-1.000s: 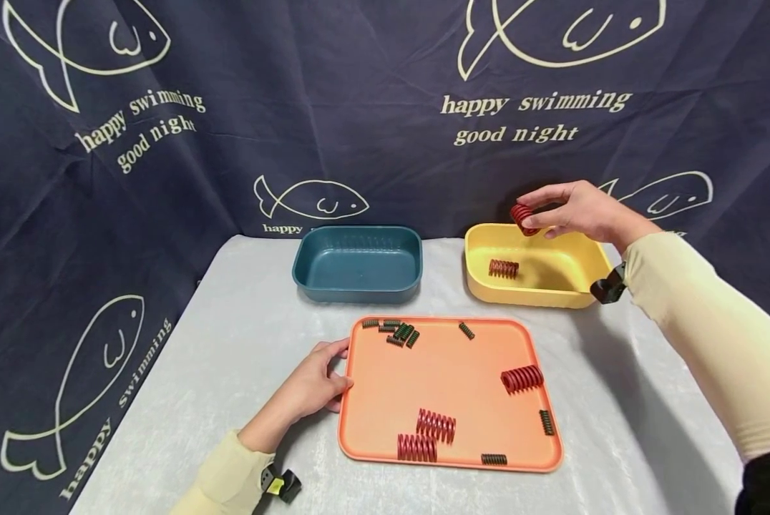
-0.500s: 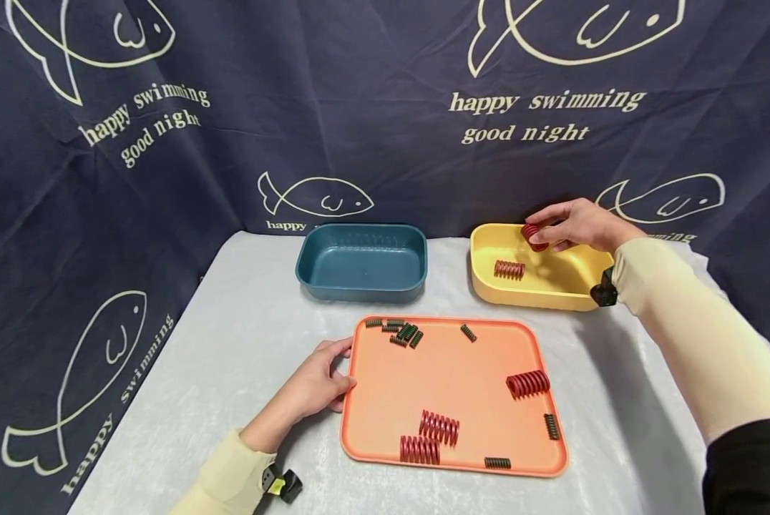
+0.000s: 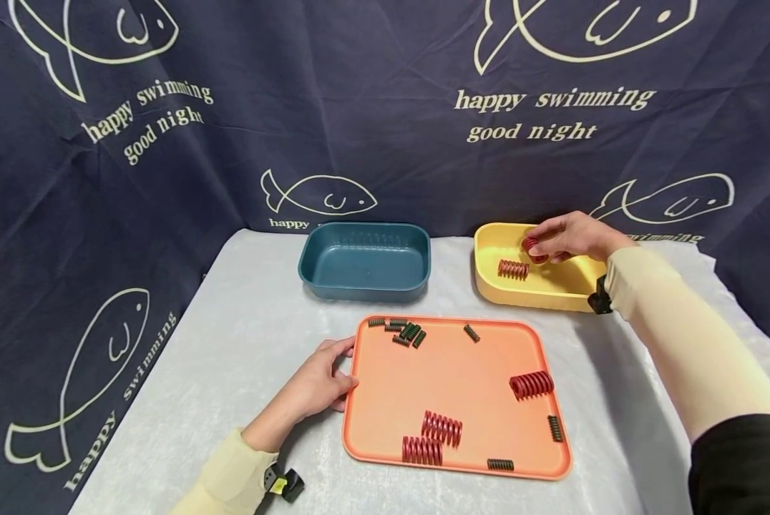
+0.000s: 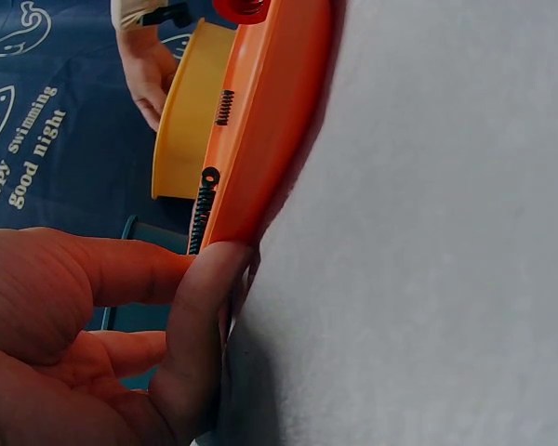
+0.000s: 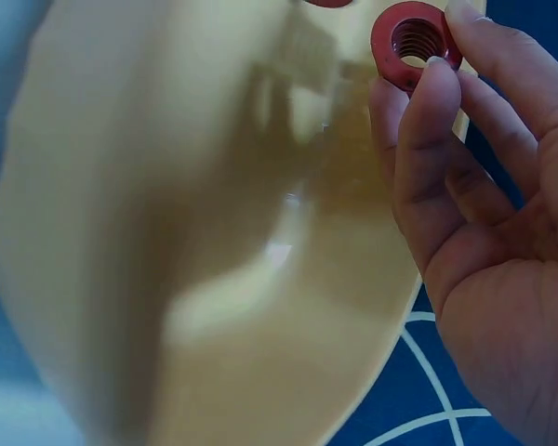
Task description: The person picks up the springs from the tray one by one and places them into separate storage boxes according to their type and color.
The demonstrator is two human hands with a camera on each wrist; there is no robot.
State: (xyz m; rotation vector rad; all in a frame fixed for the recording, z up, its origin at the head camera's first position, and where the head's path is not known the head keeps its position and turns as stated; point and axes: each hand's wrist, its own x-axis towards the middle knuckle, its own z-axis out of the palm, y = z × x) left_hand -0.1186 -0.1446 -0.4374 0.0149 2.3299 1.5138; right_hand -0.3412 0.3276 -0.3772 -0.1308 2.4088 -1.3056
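Note:
My right hand (image 3: 578, 236) pinches a thick red coil spring (image 3: 532, 249) by its end, inside the opening of the yellow bin (image 3: 520, 297). In the right wrist view the held spring (image 5: 405, 28) shows its round end between thumb and fingertips. Another red spring (image 3: 512, 270) lies on the bin's floor just left of it. My left hand (image 3: 314, 383) grips the left edge of the orange tray (image 3: 449, 372), and the left wrist view has thumb and fingers at the rim (image 4: 246, 195). Three red springs, such as this one (image 3: 532, 385), and several small dark green springs (image 3: 411, 332) lie on the tray.
A teal bin (image 3: 364, 290) with nothing in it stands left of the yellow one, behind the tray. Light grey cloth (image 3: 250, 322) covers the table. A dark blue curtain (image 3: 385, 107) with fish prints hangs close behind both bins.
My right hand has lowered the red spring from above the yellow bin's back rim into its opening. The left hand has stayed on the tray's edge; the head view has shifted slightly.

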